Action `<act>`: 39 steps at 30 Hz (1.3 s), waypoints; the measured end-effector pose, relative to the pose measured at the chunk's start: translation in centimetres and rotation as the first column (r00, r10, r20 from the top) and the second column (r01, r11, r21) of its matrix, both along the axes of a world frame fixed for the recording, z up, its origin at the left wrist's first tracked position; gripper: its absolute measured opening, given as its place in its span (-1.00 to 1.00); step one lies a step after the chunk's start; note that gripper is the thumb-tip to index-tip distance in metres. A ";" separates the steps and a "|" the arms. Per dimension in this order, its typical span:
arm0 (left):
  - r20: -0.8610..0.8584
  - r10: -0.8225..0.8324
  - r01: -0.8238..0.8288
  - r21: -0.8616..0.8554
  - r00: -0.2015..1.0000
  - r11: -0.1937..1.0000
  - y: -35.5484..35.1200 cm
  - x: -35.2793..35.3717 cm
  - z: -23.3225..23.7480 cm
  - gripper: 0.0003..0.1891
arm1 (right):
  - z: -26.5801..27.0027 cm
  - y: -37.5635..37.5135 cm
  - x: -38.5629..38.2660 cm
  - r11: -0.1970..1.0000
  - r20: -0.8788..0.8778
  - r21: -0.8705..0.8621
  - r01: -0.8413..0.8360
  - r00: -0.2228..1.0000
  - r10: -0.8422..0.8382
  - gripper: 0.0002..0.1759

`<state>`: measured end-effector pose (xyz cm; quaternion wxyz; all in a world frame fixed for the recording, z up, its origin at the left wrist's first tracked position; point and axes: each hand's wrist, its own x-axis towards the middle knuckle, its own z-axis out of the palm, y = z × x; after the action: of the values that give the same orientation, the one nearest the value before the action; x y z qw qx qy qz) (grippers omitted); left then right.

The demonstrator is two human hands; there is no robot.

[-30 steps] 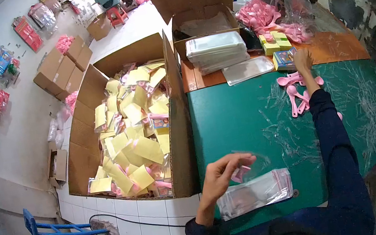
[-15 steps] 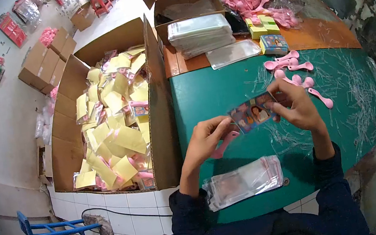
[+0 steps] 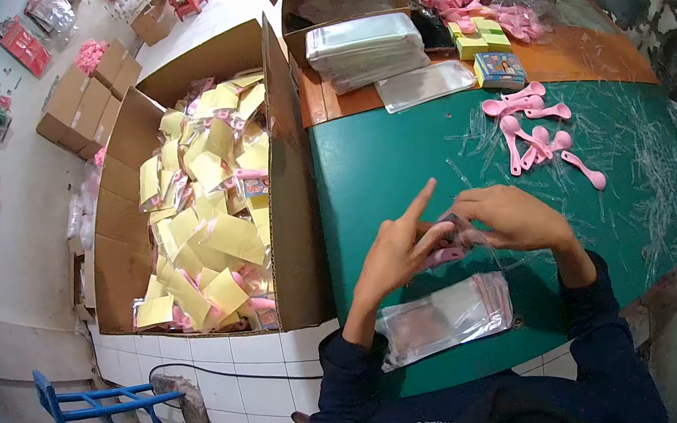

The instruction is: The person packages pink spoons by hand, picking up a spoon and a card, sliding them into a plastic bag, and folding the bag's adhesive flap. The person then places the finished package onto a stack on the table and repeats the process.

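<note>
- Head view: green table (image 3: 375,160) spreads beneath my work, loose pink spoons (image 3: 515,146) lying beyond my right hand.
- Carton (image 3: 287,175): stands beside the table on my left, heaped with clear packets (image 3: 221,241) showing yellow card and pink plastic.
- Dark top (image 3: 491,407): white script on my chest, smaller capitals beneath seeming to read "ATURE"; I can't make out the rest.
- Clear bags (image 3: 448,317): a flat pile on the table, just nearer me than my hands.
- Left hand (image 3: 391,252): thumb and bent fingers close on the held spoon (image 3: 444,257), forefinger raised free.
- Right hand (image 3: 516,216): fingers curl down beside it; whether they pinch anything, I cannot tell.
- Card stack (image 3: 501,70): at the table's far edge, its printing too small to read.
- Dark card (image 3: 452,223): partly hidden between my hands, by the spoon. I judge I'm bringing both together in clear film; the next move calls for a steady left hold and careful right fingertips.
</note>
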<state>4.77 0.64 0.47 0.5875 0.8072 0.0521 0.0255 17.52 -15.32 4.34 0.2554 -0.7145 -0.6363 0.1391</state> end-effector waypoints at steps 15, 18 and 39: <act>0.041 0.213 -0.169 -0.475 0.976 0.864 2.6 -2.9 -2.9 -0.42 | 0.8 0.2 3.7 0.954 -0.657 -0.287 0.090 0.706 -0.264 -0.84; 0.029 0.160 -0.127 -0.473 0.987 0.872 2.4 -2.8 -2.9 -0.44 | -0.7 0.4 3.6 0.980 -0.585 -0.092 0.175 0.787 -0.195 -0.82; -0.305 0.044 -0.266 -0.742 0.951 0.615 0.2 -5.4 -5.9 -0.30 | -5.2 3.4 -4.0 0.990 0.046 0.021 -0.138 0.990 0.137 -0.71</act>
<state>-0.62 0.80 -5.40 0.8606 0.4638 0.2036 -0.0529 13.48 -11.92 -0.87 0.2396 -0.6689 -0.6911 0.1326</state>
